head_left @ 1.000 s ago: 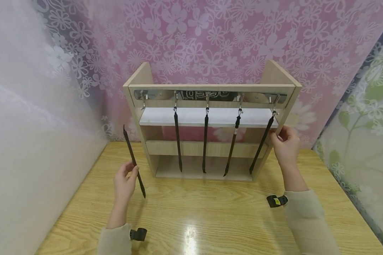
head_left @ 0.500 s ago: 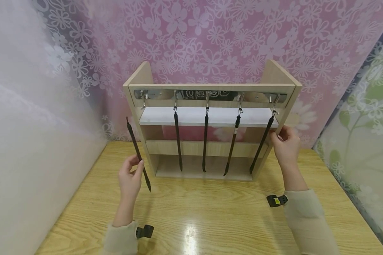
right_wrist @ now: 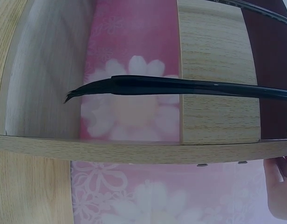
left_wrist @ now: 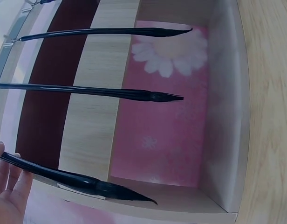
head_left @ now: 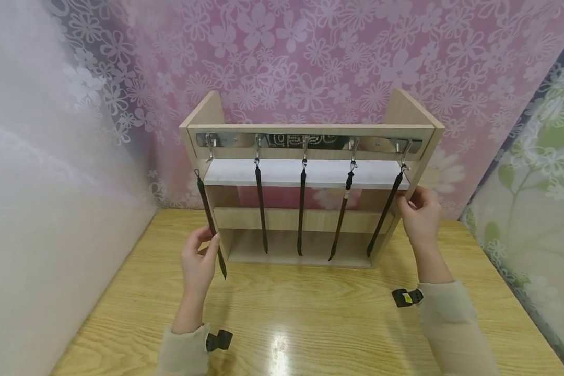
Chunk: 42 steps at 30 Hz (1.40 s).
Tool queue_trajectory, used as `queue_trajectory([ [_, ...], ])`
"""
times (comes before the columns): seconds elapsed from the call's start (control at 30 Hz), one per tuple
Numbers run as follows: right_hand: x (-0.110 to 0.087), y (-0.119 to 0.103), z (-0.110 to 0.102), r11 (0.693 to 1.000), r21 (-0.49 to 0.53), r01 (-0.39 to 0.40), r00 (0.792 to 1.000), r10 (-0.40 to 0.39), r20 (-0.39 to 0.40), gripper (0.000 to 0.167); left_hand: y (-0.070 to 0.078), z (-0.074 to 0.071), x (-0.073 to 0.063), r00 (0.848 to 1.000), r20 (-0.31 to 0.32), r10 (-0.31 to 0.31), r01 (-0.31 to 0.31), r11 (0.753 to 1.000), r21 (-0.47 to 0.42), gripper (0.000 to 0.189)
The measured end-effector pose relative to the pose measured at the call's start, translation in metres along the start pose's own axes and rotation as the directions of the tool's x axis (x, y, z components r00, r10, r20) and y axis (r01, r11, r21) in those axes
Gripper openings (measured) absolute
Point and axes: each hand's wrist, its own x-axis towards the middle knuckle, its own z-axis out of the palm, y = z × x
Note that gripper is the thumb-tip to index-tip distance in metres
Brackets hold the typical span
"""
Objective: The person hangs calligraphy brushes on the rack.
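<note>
My left hand [head_left: 199, 261] pinches a black calligraphy brush [head_left: 206, 201] by its handle, thumb against fingers. The brush slants with its loop up, just below and left of the leftmost hook [head_left: 210, 149], apart from it. In the left wrist view its dark bristle tip [left_wrist: 127, 192] points away from the hand. Several more brushes [head_left: 302, 209] hang by loops from the other hooks of a wooden rack [head_left: 310, 127]. My right hand [head_left: 421, 216] grips the rack's right side panel [head_left: 414, 180]; some of its fingers are hidden behind the panel.
The rack stands on a wood-grain table [head_left: 282, 308] before a pink flowered backdrop [head_left: 301, 62]. A white shelf [head_left: 282, 172] lies behind the hanging brushes. A pale wall [head_left: 66, 183] rises at the left and a flowered one [head_left: 540, 172] at the right.
My left hand has carried the brush rightward and slightly up, so its loop is now close to the leftmost hook. The right hand keeps its hold on the side panel.
</note>
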Motion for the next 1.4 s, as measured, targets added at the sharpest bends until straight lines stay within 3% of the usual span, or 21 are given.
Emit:
queue_trajectory([
  [0.17,-0.001,-0.002,0.0,1.0,-0.008,0.009,1.0,-0.009,-0.006,0.017,0.001,0.002,0.003,0.999,0.004,0.033,-0.033,0.999,0.008,0.018],
  [0.53,-0.001,-0.002,-0.001,1.0,-0.009,0.001,1.0,-0.001,0.001,0.019,-0.003,0.006,0.01,1.0,0.009,-0.012,0.012,0.998,0.054,0.018],
  [0.8,-0.002,-0.002,-0.001,1.0,-0.024,0.0,1.0,0.0,-0.001,0.019,0.027,0.008,0.012,0.999,0.015,-0.029,0.028,0.998,0.057,0.017],
  [1.4,-0.001,-0.002,0.0,1.0,-0.027,-0.003,1.0,0.003,0.0,0.017,0.025,0.007,0.017,0.999,0.018,-0.046,0.045,0.999,0.024,0.018],
])
